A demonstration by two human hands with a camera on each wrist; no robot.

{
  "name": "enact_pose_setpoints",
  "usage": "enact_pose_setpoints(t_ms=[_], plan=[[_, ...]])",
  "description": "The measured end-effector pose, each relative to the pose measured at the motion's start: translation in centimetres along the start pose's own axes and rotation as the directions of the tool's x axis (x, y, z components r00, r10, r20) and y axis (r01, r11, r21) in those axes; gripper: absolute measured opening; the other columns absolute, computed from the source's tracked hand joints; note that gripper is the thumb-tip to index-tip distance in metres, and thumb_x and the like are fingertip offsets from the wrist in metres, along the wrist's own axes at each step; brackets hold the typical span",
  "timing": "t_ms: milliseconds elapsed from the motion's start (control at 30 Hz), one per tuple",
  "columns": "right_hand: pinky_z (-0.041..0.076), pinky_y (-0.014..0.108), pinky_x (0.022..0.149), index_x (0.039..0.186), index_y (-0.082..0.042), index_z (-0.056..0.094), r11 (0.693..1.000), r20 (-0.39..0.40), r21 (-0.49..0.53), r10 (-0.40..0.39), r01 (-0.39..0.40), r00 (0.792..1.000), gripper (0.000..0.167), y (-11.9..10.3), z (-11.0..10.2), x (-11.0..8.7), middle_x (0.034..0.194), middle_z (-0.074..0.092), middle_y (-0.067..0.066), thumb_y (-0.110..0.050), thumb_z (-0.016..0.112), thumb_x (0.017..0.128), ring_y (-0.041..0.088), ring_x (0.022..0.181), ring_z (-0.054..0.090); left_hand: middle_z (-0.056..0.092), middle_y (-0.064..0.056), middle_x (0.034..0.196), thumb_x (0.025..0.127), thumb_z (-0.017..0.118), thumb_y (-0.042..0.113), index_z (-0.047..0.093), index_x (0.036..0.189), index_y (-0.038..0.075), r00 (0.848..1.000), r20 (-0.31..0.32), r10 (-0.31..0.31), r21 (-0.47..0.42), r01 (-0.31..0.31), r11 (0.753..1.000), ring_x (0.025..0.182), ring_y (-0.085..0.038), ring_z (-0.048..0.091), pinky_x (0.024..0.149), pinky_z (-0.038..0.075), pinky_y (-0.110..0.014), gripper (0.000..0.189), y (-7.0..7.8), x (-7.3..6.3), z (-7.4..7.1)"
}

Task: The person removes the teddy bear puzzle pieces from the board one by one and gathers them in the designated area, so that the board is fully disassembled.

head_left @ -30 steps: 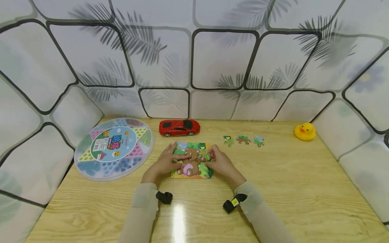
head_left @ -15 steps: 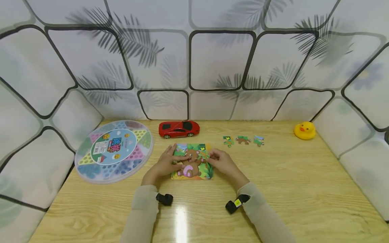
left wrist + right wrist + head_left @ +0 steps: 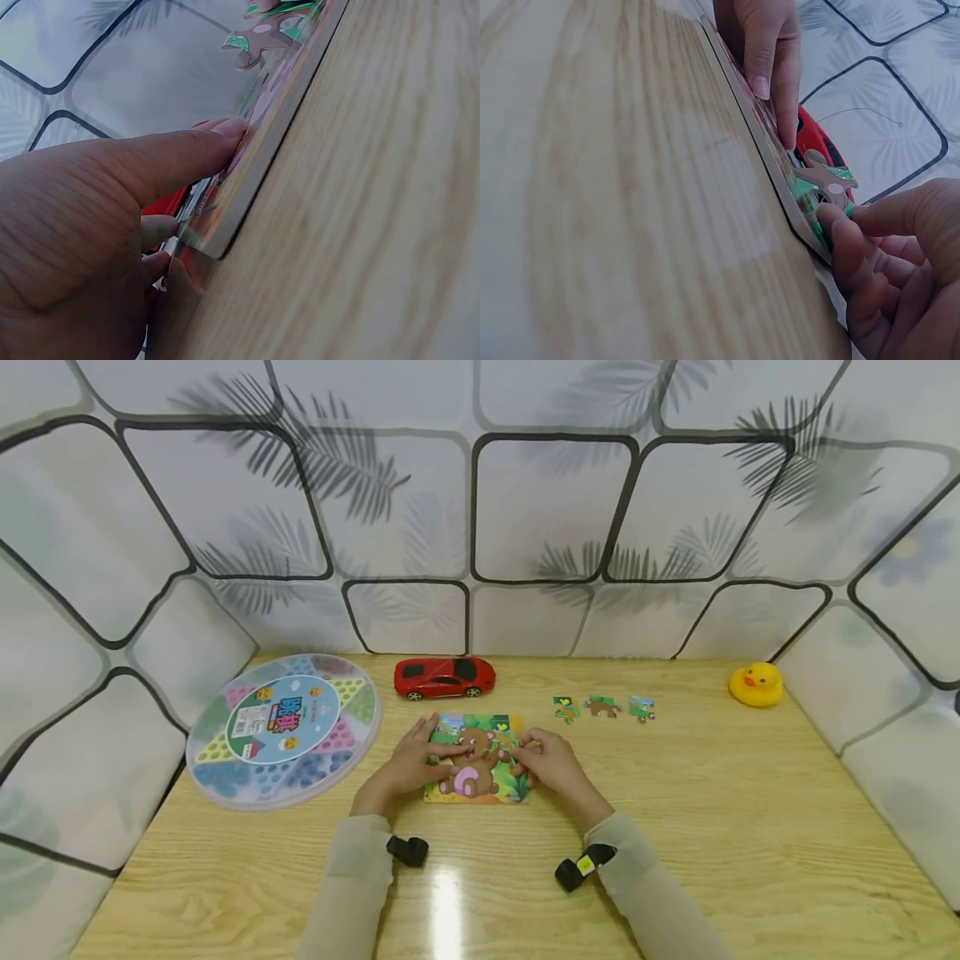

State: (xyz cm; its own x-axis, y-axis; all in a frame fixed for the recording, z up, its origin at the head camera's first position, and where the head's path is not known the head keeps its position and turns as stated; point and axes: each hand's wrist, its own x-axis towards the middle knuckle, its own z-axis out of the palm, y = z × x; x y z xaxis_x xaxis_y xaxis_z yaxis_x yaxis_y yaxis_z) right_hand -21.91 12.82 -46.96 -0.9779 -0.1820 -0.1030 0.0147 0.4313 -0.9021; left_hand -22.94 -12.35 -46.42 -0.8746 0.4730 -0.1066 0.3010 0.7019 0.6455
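The right hand's (image 3: 557, 766) grip is closed to a pinch, thumb and forefinger holding a brown-and-green puzzle piece (image 3: 832, 180) tilted up at the right side of the puzzle board (image 3: 476, 797). The remaining fingers curl loosely beneath. The left hand's (image 3: 407, 762) grip is relaxed and pinches nothing: its thumb and forefinger lie nearly straight across the left part of the board, touching the picture of a brown bear with a pink belly. The board lies flat on the wooden tabletop (image 3: 675, 860), between the two hands.

Beyond the board and to its right, three loose pieces sit in a row, apart from one another: a left piece (image 3: 566, 707), a middle piece (image 3: 602, 704) and a right piece (image 3: 641, 707). Just behind the board stands a red toy car (image 3: 445, 677). To the left lies a round game board (image 3: 281, 731) with a star pattern and a blue centre label. Well apart, near the right rear corner, sits a yellow rubber duck (image 3: 756, 685). A pale leaf-patterned wall covering (image 3: 555, 510) rises behind everything.
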Motion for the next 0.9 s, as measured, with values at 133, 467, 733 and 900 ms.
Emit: enact_pose_setpoints(t_ms=[133, 467, 733, 900], plan=[[0.049, 0.024, 0.044, 0.094, -0.002, 0.058, 0.999, 0.006, -0.021, 0.029, -0.028, 1.000, 0.011, -0.28, 0.08, -0.18, 0.061, 0.066, 0.004, -0.013, 0.061, 0.092, 0.012, 0.041, 0.056, 0.008, -0.024, 0.155, 0.089, 0.066, 0.025, 0.063, 0.126, 0.022, 1.000, -0.006, 0.002, 0.007, -0.002, 1.000, 0.142, -0.043, 0.001, 0.108, 0.009, -0.064, 0.038, 0.03, 0.00, -0.01], [0.051, 0.026, 0.051, 0.097, 0.000, 0.057, 0.998, 0.055, 0.032, 0.052, -0.053, 0.997, 0.014, -0.59, -0.14, -0.36, 0.065, 0.068, 0.007, -0.013, 0.058, 0.094, 0.015, 0.044, 0.059, 0.008, -0.025, 0.155, 0.088, 0.067, 0.025, 0.063, 0.126, 0.022, 1.000, -0.013, 0.004, 0.016, -0.004, 1.000, 0.142, -0.044, 0.002, 0.109, 0.010, -0.064, 0.038, -0.05, 0.05, 0.05], [0.053, 0.026, 0.052, 0.100, 0.007, 0.056, 0.983, 0.087, 0.166, 0.069, -0.083, 0.994, 0.019, 0.00, -0.33, -0.15, 0.066, 0.067, 0.012, -0.011, 0.056, 0.095, 0.011, 0.046, 0.059, 0.008, -0.024, 0.155, 0.089, 0.066, 0.025, 0.063, 0.126, 0.022, 1.000, -0.007, 0.003, -0.003, -0.003, 1.000, 0.141, -0.044, 0.002, 0.108, 0.009, -0.065, 0.037, 0.15, -0.05, 0.08], [0.045, 0.021, 0.046, 0.103, 0.006, 0.058, 0.990, 0.046, 0.122, 0.070, -0.075, 0.996, 0.021, -0.13, -0.49, -0.19, 0.063, 0.056, 0.002, -0.014, 0.058, 0.095, 0.009, 0.047, 0.052, 0.008, -0.024, 0.155, 0.089, 0.066, 0.025, 0.063, 0.126, 0.022, 1.000, -0.015, 0.007, -0.004, -0.007, 1.000, 0.141, -0.044, 0.002, 0.108, 0.010, -0.064, 0.037, 0.08, -0.02, 0.07]])
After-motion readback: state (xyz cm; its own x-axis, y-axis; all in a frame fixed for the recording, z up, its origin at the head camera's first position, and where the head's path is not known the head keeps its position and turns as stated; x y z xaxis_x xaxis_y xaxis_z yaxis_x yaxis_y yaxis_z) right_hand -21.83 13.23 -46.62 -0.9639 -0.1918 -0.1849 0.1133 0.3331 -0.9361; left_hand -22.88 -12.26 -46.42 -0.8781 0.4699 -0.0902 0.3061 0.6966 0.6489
